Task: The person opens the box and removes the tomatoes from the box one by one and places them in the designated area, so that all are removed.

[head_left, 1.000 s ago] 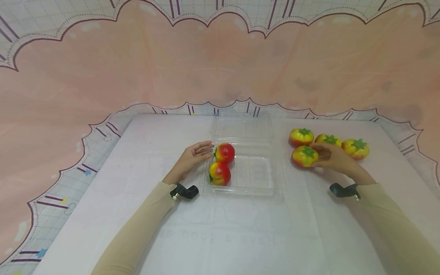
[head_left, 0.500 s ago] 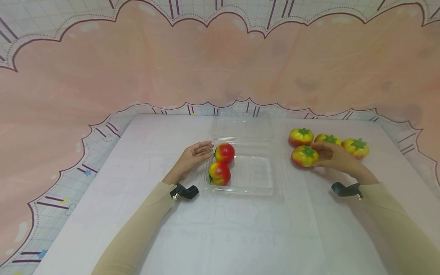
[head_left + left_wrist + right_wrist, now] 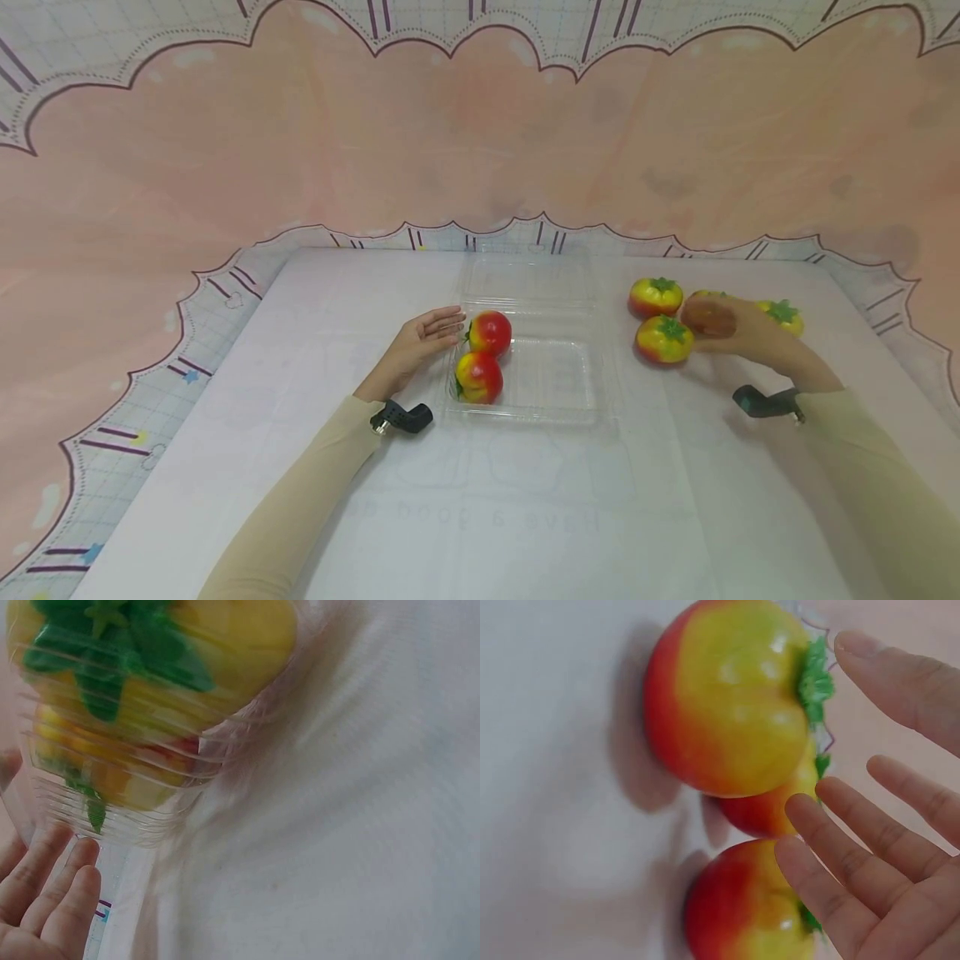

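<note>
Two red-and-yellow toy fruits with green leafy tops, the far fruit (image 3: 491, 333) and the near fruit (image 3: 480, 377), lie on their sides at the left of a clear plastic clamshell box (image 3: 558, 375). My left hand (image 3: 420, 343) stands beside the box, its relaxed fingertips (image 3: 82, 855) right at the ridged left wall. My right hand (image 3: 750, 333) is over the fruits at the right. Its thumb and fingers (image 3: 840, 874) are spread with nothing between them. Closest to it are the front fruit (image 3: 664, 340) and the partly hidden fruit (image 3: 707, 295) behind the fingers.
The box's lid (image 3: 528, 282) lies folded back at its far side. Another fruit (image 3: 656, 297) sits at the back left of the right group, and one more fruit (image 3: 782, 314) peeks out behind the right hand. A white cloth (image 3: 525, 517) covers the table.
My right hand has drawn back slightly from the front fruit and turned, moving up and right over the fruits behind. The left hand and the box have stayed put.
</note>
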`<state>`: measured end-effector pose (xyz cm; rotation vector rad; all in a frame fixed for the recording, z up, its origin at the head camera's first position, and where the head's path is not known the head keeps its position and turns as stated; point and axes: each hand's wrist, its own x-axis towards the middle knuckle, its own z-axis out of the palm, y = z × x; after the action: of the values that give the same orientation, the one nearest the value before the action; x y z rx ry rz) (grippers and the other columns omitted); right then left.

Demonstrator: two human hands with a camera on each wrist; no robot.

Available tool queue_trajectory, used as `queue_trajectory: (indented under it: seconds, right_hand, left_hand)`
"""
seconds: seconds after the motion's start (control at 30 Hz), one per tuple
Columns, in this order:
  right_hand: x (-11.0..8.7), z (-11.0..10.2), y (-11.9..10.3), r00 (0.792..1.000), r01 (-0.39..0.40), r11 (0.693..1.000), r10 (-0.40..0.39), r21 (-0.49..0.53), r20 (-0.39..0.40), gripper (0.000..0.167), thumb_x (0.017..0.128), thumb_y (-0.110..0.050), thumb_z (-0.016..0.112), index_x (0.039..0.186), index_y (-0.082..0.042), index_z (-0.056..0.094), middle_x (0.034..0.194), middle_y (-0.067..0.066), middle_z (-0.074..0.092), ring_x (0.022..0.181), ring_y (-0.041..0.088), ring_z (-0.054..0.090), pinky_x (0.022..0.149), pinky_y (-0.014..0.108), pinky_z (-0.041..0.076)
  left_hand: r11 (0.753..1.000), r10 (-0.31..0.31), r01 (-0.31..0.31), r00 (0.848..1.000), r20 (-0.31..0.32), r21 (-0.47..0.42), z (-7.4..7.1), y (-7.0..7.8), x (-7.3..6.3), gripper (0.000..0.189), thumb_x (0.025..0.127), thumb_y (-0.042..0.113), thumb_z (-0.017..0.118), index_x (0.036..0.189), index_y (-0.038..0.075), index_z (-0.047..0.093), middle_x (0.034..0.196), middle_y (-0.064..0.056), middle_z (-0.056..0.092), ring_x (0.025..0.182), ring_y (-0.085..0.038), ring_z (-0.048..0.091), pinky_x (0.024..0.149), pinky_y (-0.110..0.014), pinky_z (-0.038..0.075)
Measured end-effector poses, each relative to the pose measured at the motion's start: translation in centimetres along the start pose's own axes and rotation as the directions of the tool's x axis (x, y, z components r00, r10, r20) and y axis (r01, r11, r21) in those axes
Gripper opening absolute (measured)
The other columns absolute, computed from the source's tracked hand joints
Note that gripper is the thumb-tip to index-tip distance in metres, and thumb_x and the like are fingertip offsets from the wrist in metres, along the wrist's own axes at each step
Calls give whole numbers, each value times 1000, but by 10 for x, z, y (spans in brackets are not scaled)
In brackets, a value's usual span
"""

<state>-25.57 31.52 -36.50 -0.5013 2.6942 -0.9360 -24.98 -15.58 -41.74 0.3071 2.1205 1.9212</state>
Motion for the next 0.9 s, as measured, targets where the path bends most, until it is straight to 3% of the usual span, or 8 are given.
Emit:
queue_trajectory:
  seconds: [0.23,0.5,0.7,0.9]
  right_hand:
    - [2,-8,-11,1000,8,999,-8,-48,1,66,86,-22,69,141,-5,37,136,23,49,125,43,45,99,56,42]
    - [5,-13,-23,1000,3,1000,-3,-29,-6,63,86,-13,68,141,-7,37,140,22,45,123,43,48,99,58,43]
    - [6,-16,-37,996,84,995,-85,-50,-34,63,83,-14,70,139,-6,41,135,21,51,117,41,54,94,55,48]
    - [11,-16,-51,993,110,993,-111,-47,-26,64,82,-18,72,138,-9,43,136,18,51,122,41,50,97,61,43]
  left_hand:
    - [1000,-1,2,1000,4,0,-1,-1,0,53,92,3,56,141,1,37,145,-19,42,135,-30,41,102,-25,43]
    - [1000,5,-5,1000,6,-13,-1,-1,1,53,92,1,55,141,0,37,145,-20,42,135,-31,41,100,-24,44]
    - [1000,4,-4,1000,0,-24,-1,0,1,53,91,1,56,141,-1,37,145,-20,42,135,-31,41,100,-24,44]
    - [1000,-3,3,1000,-2,-24,0,1,0,53,92,2,56,141,0,37,145,-19,42,135,-30,41,101,-25,43]
